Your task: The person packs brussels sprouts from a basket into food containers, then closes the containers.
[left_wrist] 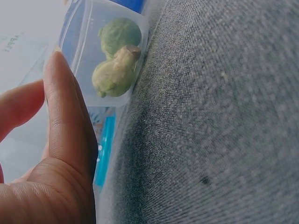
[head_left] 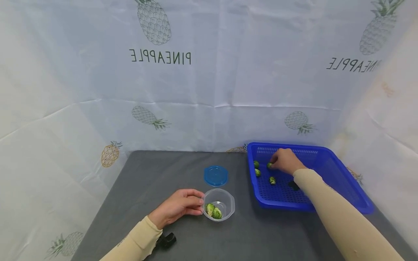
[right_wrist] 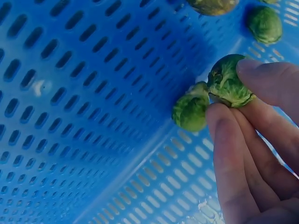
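My left hand (head_left: 181, 206) holds the left side of a small clear plastic container (head_left: 231, 206), with fingertips at its rim. Two Brussels sprouts (head_left: 217, 213) lie inside it; the left wrist view shows them (left_wrist: 114, 77) side by side through the wall. Over on the right, my right hand (head_left: 286, 161) reaches into a blue plastic basket (head_left: 284, 206). It pinches a Brussels sprout (right_wrist: 229, 81) between thumb and fingers. Another sprout (right_wrist: 190, 112) sits right beside the pinched one, against the slotted basket.
A round blue lid (head_left: 216, 175) lies on the grey tabletop (head_left: 160, 174) behind the container. More sprouts (head_left: 272, 180) are in the basket's left part. A pineapple-print curtain (head_left: 202, 83) hangs behind the table. Something black (head_left: 168, 240) shows by the left wrist.
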`<state>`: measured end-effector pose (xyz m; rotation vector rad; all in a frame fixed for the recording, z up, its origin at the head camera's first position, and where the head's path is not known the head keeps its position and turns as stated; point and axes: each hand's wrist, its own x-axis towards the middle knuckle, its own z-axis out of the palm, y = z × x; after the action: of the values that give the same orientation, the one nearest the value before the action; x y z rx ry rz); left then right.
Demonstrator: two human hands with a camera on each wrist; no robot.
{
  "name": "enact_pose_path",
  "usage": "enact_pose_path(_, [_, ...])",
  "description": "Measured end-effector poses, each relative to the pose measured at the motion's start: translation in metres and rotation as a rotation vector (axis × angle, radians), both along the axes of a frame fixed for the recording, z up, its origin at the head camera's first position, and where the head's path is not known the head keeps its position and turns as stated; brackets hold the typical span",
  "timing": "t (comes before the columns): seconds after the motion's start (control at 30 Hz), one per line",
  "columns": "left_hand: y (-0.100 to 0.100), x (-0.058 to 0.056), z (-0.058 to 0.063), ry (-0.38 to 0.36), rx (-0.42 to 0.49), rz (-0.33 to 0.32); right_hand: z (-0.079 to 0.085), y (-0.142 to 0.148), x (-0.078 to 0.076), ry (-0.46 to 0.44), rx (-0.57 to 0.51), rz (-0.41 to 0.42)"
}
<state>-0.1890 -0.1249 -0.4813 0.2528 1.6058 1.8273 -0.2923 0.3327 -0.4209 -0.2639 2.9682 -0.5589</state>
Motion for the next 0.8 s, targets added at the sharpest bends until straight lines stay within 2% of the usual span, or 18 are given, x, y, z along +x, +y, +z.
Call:
enact_pose_path(0.1, [-0.001, 0.0, 0.0, -0.002, 0.005, 0.001, 0.004, 0.002, 0.002, 0.001, -0.021, -0.01])
enact_pose_path(0.2, [-0.001, 0.0, -0.001, -0.004, 0.007, 0.002, 0.015, 0.0, 0.012, 0.01, -0.067, -0.018])
enact_pose_path(0.57, [-0.001, -0.001, 0.001, -0.007, -0.004, 0.002, 0.055, -0.028, 0.074, 0.091, -0.215, -0.046])
enact_pose_path(0.7, [0.0, -0.002, 0.0, -0.008, -0.002, 0.006, 0.062, -0.051, 0.094, 0.139, -0.277, -0.016])
enact_pose_path(0.8, [0.0, -0.002, -0.001, -0.007, 0.001, 0.006, 0.06, -0.076, 0.106, 0.172, -0.322, 0.02])
